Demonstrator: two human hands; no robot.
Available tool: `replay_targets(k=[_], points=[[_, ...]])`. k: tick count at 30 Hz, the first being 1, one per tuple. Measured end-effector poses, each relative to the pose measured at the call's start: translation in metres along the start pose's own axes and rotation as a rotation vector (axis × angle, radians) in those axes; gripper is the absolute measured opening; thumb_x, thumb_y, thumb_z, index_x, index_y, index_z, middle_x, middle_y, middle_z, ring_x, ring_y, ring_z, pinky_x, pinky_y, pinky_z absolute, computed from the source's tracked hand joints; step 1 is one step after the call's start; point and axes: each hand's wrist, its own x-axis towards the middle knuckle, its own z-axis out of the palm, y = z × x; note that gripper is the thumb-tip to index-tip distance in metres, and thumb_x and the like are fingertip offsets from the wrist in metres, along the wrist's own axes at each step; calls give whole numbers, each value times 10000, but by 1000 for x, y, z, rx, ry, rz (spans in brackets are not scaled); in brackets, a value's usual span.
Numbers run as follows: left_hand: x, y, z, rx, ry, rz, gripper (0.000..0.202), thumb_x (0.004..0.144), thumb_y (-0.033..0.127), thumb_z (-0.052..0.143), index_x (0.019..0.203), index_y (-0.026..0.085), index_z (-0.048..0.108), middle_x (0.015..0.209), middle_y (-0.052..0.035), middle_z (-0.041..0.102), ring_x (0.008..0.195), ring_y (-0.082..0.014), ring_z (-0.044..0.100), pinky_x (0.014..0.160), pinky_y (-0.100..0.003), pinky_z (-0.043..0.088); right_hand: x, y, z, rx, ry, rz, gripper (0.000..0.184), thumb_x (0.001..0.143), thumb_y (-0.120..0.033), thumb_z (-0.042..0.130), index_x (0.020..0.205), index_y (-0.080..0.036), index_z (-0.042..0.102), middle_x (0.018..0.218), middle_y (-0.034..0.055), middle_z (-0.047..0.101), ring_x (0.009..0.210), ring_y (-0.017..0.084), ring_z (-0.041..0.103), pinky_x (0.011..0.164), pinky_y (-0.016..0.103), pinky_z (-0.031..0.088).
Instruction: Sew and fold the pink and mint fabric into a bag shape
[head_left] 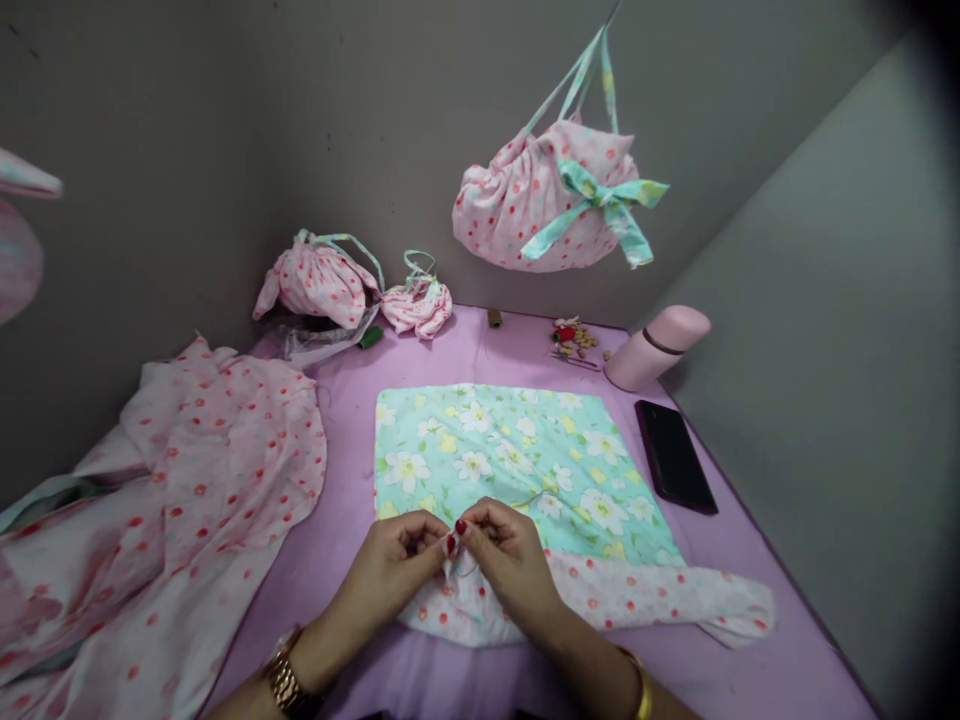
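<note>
The fingers [448, 543] of the left hand [394, 565] and right hand [510, 560] are pinched together, tip to tip, on something too small to make out. They sit at the near edge of the turquoise floral cloth [517, 450], where it meets a pink-dotted strip [637, 595]. The cloth lies flat on the purple counter [345, 420], between a heap of pink-dotted fabric [187, 480] and a black phone [675, 457].

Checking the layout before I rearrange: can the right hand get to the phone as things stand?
Probably yes. The phone lies flat on the right hand's side, with only flat cloth between them. That hand is pinching something with the left hand, so it must let go first.
</note>
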Motion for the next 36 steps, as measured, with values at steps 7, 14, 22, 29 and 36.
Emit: replay_targets(k=[7,14,22,29,36], points=[[2,-1,0,-59,-12,-33,171,740,317,629,706,151,616,561,13,602,516,-127,543,529,-235,387,1,-2,2,128,33,146,277,741,-432,624,689,-173,543,469,-73,433,375,54,341,376,178,266],[3,4,1,-56,-10,16,180,765,317,607,690,152,612,557,37,561,522,-100,476,517,-207,341,-1,3,3,250,108,120,247,743,-394,648,702,-173,546,459,-86,413,372,49,326,377,173,252],[3,4,1,-31,17,-34,206,745,351,598,659,165,585,525,57,502,495,-102,443,505,-217,315,13,-7,-10,595,219,208,324,740,-445,641,812,-238,403,679,-42,607,362,54,433,352,157,284],[2,5,1,-3,16,-47,147,725,283,573,635,169,551,529,62,460,503,-100,405,509,-223,283,26,-11,-46,753,338,149,316,682,-313,704,780,-224,418,514,-123,357,322,8,242,322,118,193],[2,7,0,20,20,-32,114,693,264,557,623,177,537,527,61,452,506,-106,403,520,-235,286,33,-5,-91,743,735,-37,240,713,-187,641,678,-196,404,502,-107,370,368,21,325,349,116,268]])
